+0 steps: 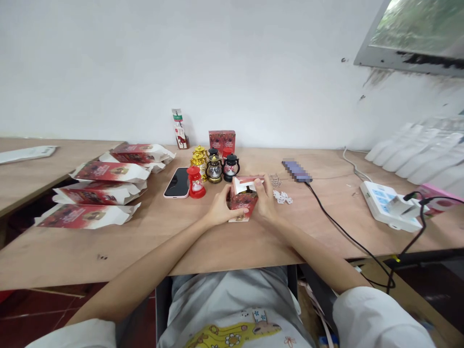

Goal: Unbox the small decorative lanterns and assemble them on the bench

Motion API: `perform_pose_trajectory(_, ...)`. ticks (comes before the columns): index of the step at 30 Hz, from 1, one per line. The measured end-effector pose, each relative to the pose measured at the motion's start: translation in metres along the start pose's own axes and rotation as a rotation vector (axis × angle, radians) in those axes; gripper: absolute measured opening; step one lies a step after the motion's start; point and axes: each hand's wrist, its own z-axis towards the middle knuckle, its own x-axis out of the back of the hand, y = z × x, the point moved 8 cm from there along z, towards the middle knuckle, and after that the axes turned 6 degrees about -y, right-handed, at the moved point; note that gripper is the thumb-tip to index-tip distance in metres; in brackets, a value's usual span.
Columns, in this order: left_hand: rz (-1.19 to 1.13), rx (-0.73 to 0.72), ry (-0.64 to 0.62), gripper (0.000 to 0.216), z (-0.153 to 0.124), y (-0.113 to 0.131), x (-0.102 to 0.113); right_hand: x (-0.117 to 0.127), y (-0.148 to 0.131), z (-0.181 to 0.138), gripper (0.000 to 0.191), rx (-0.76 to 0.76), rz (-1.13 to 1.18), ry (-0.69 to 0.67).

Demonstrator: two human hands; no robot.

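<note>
Centre of the frame, the left hand [220, 208] clasps the red box [243, 202], the right hand [266, 199] pinching its top edge; best held squarely, without creasing the white flap [239, 185]

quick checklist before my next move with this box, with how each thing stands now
1. Box steadied by left hand and right hand: ok, both are on it.
2. Box top fully shut: not ok, a dark gap shows.
3. Contents inside: cannot tell.
4. Front red lantern upright: ok.
5. Cable clear of both hands: ok, it runs off to the right.
</note>
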Motion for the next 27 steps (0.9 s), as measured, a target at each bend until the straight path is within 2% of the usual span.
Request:
perform_pose_trajectory(2,-0.011,-0.012,0.002,0.069,0.001,-0.002,0.000,-0.004,0.002,-0.002,0.042,0.004,0.024,-0.055)
perform_pose_trajectory(5,-0.057,-0.024,0.013,0.065,0.000,-0.004,0.001,-0.016,0.001,-0.013,0.053,0.094,-0.005,-0.162)
perform_pose_trajectory(8,-0.094,-0.040,0.027,0.069,-0.001,-0.002,0.001,-0.019,0.002,-0.022,0.060,0.201,-0.075,-0.136)
perform_pose_trajectory(11,-0.081,-0.135,0.117,0.079,-0.004,0.004,0.006,-0.017,-0.007,-0.022,0.046,0.334,-0.157,-0.129)
perform_pose_trajectory(14,0.063,-0.280,0.175,0.077,-0.007,0.013,0.014,-0.018,-0.023,-0.018,0.033,0.457,-0.308,-0.252)
perform_pose_trajectory(18,0.269,-0.392,0.082,0.061,-0.007,0.029,0.020,-0.016,-0.038,-0.012,0.037,0.513,-0.440,-0.373)
perform_pose_trajectory(20,0.315,-0.376,0.007,0.055,-0.005,0.036,0.023,-0.014,-0.040,-0.009,0.042,0.507,-0.461,-0.385)
perform_pose_trajectory(23,0.313,-0.321,-0.063,0.060,0.000,0.043,0.026,-0.013,-0.040,-0.008,0.042,0.542,-0.436,-0.373)
perform_pose_trajectory(27,0.306,-0.301,-0.100,0.059,0.001,0.046,0.026,-0.013,-0.032,-0.008,0.052,0.555,-0.343,-0.381)
